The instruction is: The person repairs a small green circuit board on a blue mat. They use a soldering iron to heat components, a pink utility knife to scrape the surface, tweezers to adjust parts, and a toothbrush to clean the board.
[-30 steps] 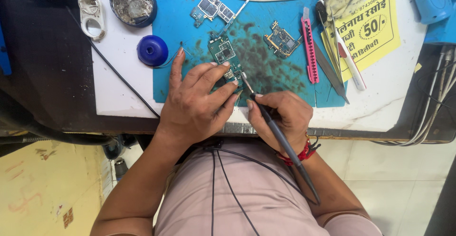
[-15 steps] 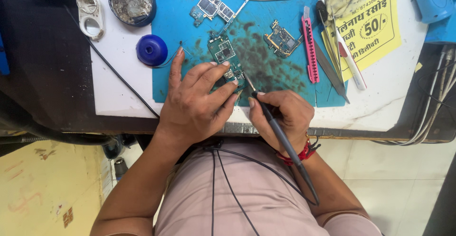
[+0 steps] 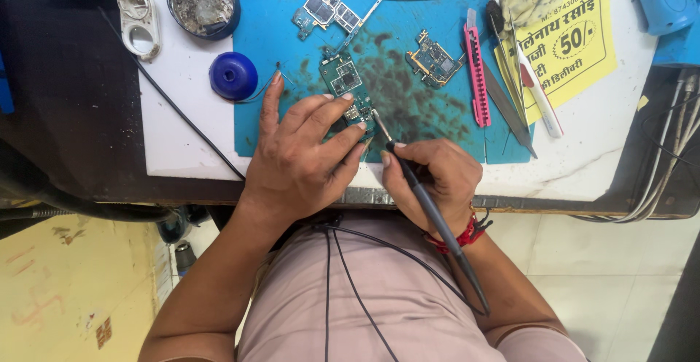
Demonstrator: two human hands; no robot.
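On the blue mat [image 3: 292, 26], a green circuit board [image 3: 343, 81] lies flat.

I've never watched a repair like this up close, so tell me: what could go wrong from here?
The soldering iron in the right hand has its tip right by the left hand's fingertips, which press on the small green circuit board; a slip might burn them. The black cable hanging down the chest might snag the iron's handle. Two more circuit boards lie loose on the blue mat and could be knocked.
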